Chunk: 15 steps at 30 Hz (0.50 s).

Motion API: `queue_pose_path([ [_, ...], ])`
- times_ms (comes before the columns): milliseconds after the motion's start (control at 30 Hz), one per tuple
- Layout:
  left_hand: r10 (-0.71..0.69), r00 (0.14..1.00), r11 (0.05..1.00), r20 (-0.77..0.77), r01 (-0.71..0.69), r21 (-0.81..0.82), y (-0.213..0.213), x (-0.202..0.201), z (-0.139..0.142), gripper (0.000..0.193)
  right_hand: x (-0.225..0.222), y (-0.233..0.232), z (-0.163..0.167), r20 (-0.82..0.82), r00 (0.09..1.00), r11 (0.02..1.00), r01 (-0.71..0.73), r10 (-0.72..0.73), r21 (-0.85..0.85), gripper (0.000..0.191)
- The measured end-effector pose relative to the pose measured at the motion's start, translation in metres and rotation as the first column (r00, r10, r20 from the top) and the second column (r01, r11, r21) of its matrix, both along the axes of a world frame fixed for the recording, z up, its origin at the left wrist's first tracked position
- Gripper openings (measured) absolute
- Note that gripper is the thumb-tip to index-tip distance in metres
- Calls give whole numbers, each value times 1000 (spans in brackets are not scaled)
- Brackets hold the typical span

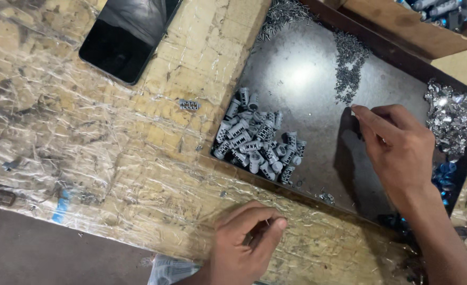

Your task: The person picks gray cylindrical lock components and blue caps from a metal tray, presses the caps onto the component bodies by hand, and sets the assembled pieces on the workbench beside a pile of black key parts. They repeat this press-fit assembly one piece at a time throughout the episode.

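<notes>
Dozens of small grey ribbed plastic cylinders (259, 142) heaped on dark metal tray (307, 100); right hand (397, 150) pinches at thin metal pins (349, 66); left hand (244, 240) pinched, contents unclear.

- Your smartphone (129, 36) lies face up at the top of the plastic-wrapped table (85, 137), left of the metal tray (307, 79); its rectangular screen is dark and black, showing only reflections.
- A brown cardboard box (402, 26) stands open beyond the tray's far right edge, holding blue-grey parts.
</notes>
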<state>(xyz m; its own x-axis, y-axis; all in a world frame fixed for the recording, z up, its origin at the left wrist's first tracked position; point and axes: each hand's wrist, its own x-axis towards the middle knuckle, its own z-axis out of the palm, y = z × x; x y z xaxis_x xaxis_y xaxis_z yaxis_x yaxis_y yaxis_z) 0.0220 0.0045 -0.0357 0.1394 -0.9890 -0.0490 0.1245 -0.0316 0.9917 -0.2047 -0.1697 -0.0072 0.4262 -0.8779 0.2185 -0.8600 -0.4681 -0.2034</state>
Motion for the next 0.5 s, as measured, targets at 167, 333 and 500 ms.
queue_pose_path([
  [167, -81, 996, 993, -32, 83, 78, -4, 1, 1, 3, 8, 0, 12, -126, 986, 994, -112, 110, -12, 29],
  [333, -96, 995, 994, 9, 95, 60, -4, -2, -4, 7, 9, -8, 19, -15, 998, 985, -56, 59, 164, 25],
  [500, -109, 994, 993, 9, 108, 53, -3, -4, -8, 5, 9, -33, 13, -1, 998, 963, -59, 61, 262, 15],
])
